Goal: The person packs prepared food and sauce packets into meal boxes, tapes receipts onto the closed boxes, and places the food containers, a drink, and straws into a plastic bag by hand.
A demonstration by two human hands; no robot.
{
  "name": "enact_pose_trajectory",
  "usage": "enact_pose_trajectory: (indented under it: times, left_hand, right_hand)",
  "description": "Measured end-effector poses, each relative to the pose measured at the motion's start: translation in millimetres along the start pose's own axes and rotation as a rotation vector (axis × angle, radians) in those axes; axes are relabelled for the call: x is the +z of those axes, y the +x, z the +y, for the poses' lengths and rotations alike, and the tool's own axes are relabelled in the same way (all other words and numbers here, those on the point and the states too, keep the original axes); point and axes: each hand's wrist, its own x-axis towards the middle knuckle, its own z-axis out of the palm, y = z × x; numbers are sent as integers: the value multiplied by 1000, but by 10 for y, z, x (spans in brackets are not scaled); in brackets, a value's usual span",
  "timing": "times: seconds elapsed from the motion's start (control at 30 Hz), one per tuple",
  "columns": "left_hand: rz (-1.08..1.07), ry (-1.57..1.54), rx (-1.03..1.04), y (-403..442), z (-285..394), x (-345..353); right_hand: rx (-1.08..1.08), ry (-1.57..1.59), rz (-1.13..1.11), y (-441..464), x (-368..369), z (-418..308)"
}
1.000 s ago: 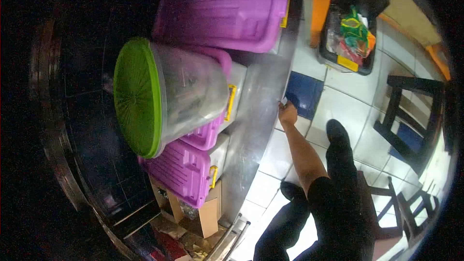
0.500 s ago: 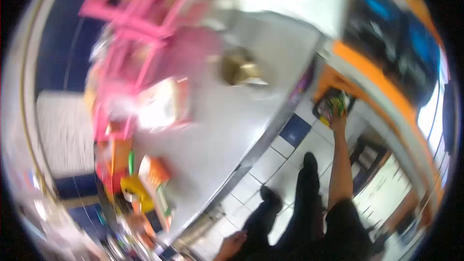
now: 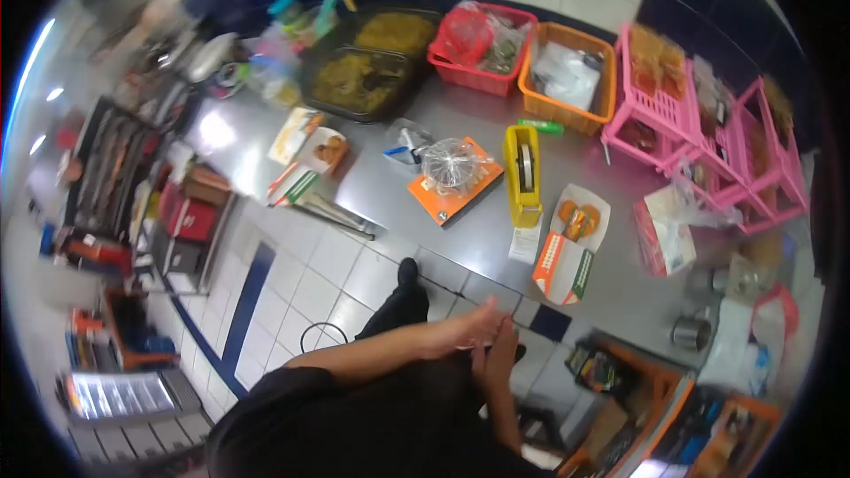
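In front of my body, my left hand (image 3: 467,327) and my right hand (image 3: 497,352) meet, fingers pinched together. A small pale bit shows between them, too small and blurred to name. They are just off the near edge of the metal table (image 3: 425,239). On the tabletop beyond lie an open paper food box (image 3: 560,267) with round fried pieces, a yellow tape dispenser (image 3: 524,179), a white slip (image 3: 524,243) and an orange flat box (image 3: 453,199) under a clear plastic bundle (image 3: 453,166).
Another food box (image 3: 297,179) stands at the left. Along the back are black trays of food (image 3: 359,80), a red basket (image 3: 482,80), an orange basket (image 3: 567,115) and pink racks (image 3: 655,124). A black container of packets (image 3: 595,370) sits low at right.
My right hand has left the black container of packets and come in front of my body to meet my left hand. The view has turned to face the table.
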Motion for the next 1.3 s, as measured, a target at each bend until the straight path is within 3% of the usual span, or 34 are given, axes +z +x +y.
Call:
enact_pose_trajectory:
  times: [0.03, 0.07, 0.1, 0.13, 0.17, 0.2, 0.23, 0.3, 0.37, 0.57, 0.6, 0.73, 0.8, 0.87, 0.93, 1.0, 1.07, 1.13, 1.17, 1.23, 1.3]
  left_hand:
    - [-121, 2, 70, -239, 279, -239]
    - [-173, -69, 106, -550, 523, -444]
    - [-184, -27, 162, -800, 604, -691]
    - [-139, 61, 179, -1002, 718, -895]
    - [-212, 70, 142, -1089, 768, -1132]
    - [-126, 177, 104, -1184, 771, -1342]
    - [-33, 296, 89, -1200, 803, -1531]
    - [-73, 266, 35, -1150, 802, -1709]
    - [-42, 358, 7, -1076, 846, -1634]
    - [-207, 505, 47, -742, 945, -1173]
    - [-198, 520, 49, -671, 952, -1078]
    - [-104, 520, 87, -259, 949, -648]
    - [-35, 526, 82, -10, 901, -441]
    - [54, 501, 161, 289, 962, -287]
    - [150, 545, 207, 509, 1116, -41]
    - [271, 638, 345, 782, 1251, 137]
    - [402, 837, 502, 1131, 1368, 223]
    - [563, 1012, 641, 1584, 1454, 277]
    - [635, 1048, 708, 1847, 1436, 308]
    - [799, 1276, 653, 2292, 1359, 362]
    - [824, 1274, 526, 2513, 1314, 531]
  right_hand:
    - [175, 12, -203, 258, -119, -130]
    - [37, -116, -71, 306, -34, -24]
    - [61, -92, 211, 375, 19, -22]
    - [137, -20, 511, 488, 80, -2]
    - [287, -64, 660, 648, -7, -145]
    - [378, 48, 751, 772, -106, -135]
    - [547, 297, 687, 831, -147, 5]
    - [717, 531, 638, 964, -230, -170]
    - [1179, 1044, 566, 1289, -237, -806]
    - [1060, 1103, 948, 1404, -182, -460]
    - [1122, 1110, 1027, 1411, -232, -357]
    - [991, 1267, 898, 1314, -650, 180]
    - [819, 1116, 874, 1314, -1041, 408]
    - [836, 953, 908, 1500, -1531, 478]
    - [611, 681, 757, 1608, -1929, 946]
    - [348, 371, 780, 1910, -2162, 1316]
    - [520, 98, 575, 2205, -2419, 842]
    - [505, -274, 429, 2406, -2434, 504]
    - [506, -280, 396, 2429, -2358, 456]
    - [513, -469, 244, 2495, -2268, 420]
    - [464, -503, 255, 2473, -2170, 576]
